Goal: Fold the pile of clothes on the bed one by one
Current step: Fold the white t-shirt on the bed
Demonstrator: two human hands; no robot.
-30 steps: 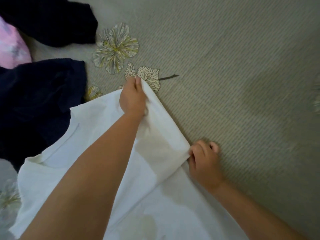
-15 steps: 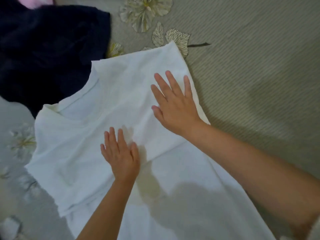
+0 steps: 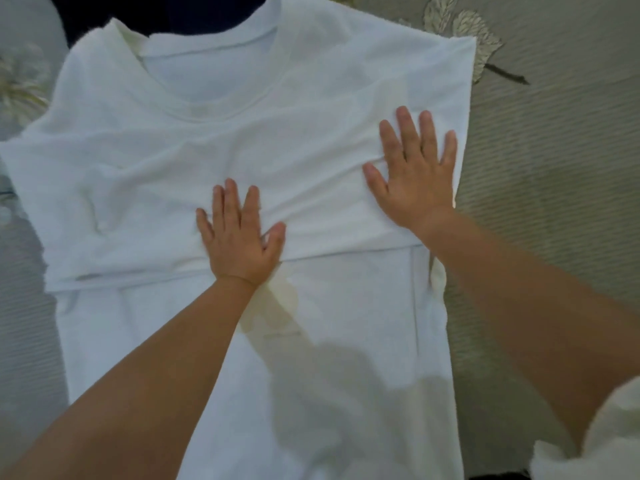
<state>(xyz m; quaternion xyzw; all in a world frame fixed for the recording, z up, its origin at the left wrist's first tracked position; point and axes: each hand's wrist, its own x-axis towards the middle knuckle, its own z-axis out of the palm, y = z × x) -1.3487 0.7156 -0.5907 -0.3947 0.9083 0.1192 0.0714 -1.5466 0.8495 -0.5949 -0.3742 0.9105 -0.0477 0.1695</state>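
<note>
White T-shirt, no readable writing, lies under both flat hands.

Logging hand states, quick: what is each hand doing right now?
Left hand: open, fingers straight, pressing flat on the white T-shirt.
Right hand: open, fingers spread, pressing flat on the same shirt near its right edge.

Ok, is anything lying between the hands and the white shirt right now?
Nothing visible. The left hand and right hand both lie flat, fingers spread, directly on the white shirt, pressing its folded upper part.
</note>
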